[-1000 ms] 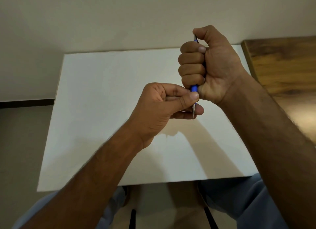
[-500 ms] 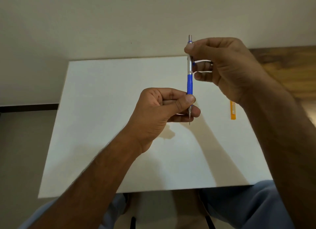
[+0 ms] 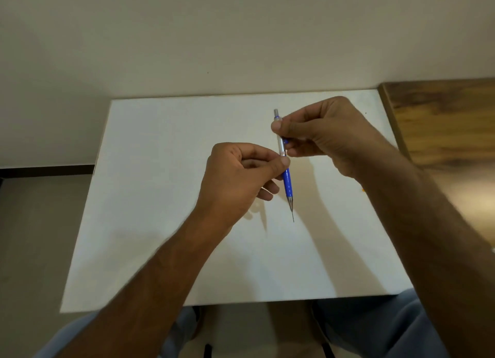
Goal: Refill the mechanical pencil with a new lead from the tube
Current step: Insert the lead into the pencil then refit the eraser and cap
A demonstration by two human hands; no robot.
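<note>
A blue and silver mechanical pencil is held nearly upright above the white table, tip down, with a thin lead sticking out of its point. My right hand pinches its upper barrel just under the silver cap. My left hand touches the barrel's middle with thumb and forefinger, its other fingers curled. The orange lead tube is almost wholly hidden behind my right forearm; only an orange speck shows.
A wooden surface adjoins the table on the right. A plain wall stands behind the table's far edge. My knees in blue trousers sit under the near edge.
My right hand went from a full fist around the pencil to a fingertip pinch near its top. My left hand slid from the tip up to mid-barrel. The orange tube showed briefly, then got covered.
</note>
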